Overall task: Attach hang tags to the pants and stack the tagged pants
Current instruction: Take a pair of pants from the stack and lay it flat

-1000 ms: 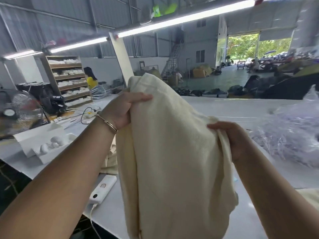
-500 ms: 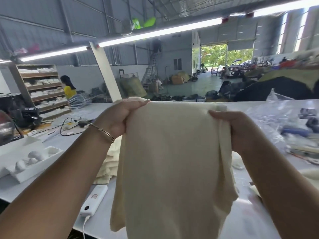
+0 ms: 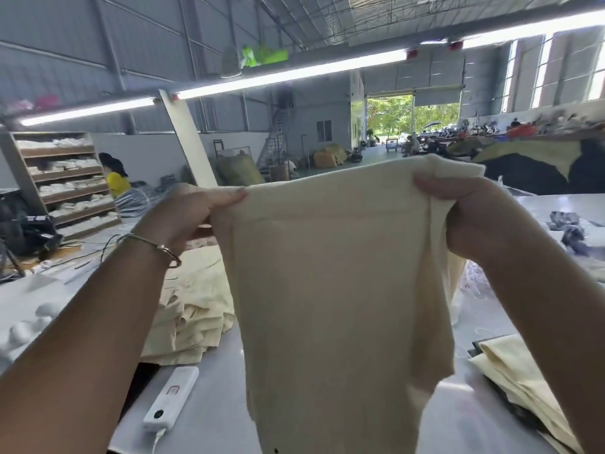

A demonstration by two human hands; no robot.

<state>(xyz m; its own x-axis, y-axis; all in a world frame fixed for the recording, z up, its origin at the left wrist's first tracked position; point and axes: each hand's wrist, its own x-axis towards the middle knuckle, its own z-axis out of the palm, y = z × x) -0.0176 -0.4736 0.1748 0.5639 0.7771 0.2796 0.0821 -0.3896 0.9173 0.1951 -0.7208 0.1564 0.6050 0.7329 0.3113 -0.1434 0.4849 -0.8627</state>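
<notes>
I am holding a cream pair of pants [image 3: 330, 290] up above the table [image 3: 222, 407], its top edge now pulled flat and level where a second ago it was bunched and peaked. My left hand [image 3: 190, 214] is pinching the left corner, my right hand [image 3: 471, 214] is gripping the right corner, both clamped on cloth. I judge it is being squared for tagging or stacking. A stack of cream pants [image 3: 193, 309] is lying just behind, a white device [image 3: 170, 399] near the table's edge.
</notes>
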